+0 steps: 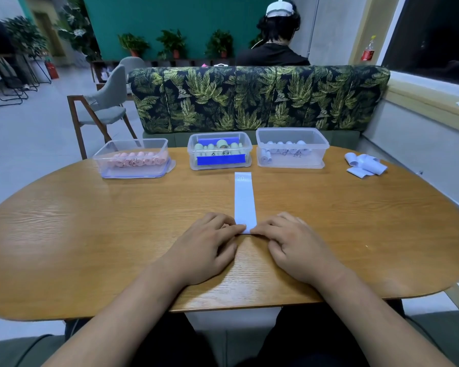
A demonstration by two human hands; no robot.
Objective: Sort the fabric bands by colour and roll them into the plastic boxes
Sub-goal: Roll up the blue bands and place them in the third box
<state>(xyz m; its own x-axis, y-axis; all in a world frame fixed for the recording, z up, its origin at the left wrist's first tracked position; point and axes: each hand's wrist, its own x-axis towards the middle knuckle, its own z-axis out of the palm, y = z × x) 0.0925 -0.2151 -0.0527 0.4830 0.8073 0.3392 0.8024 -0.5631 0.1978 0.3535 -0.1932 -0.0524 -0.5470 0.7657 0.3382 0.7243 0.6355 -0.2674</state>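
Note:
A pale lilac fabric band (244,200) lies flat on the wooden table (90,234), running away from me. My left hand (208,247) and my right hand (293,246) pinch its near end from either side, fingertips meeting on the band. Three clear plastic boxes stand at the far edge. The left box (133,161) holds pink rolls. The middle box (220,151) holds pale green rolls. The right box (292,148) holds lilac rolls. Several loose lilac bands (365,165) lie in a heap at the far right.
A leaf-patterned bench back (257,99) rises behind the boxes, and a person sits beyond it facing away. A grey chair (104,107) stands at the far left. The window ledge (429,96) runs along the right.

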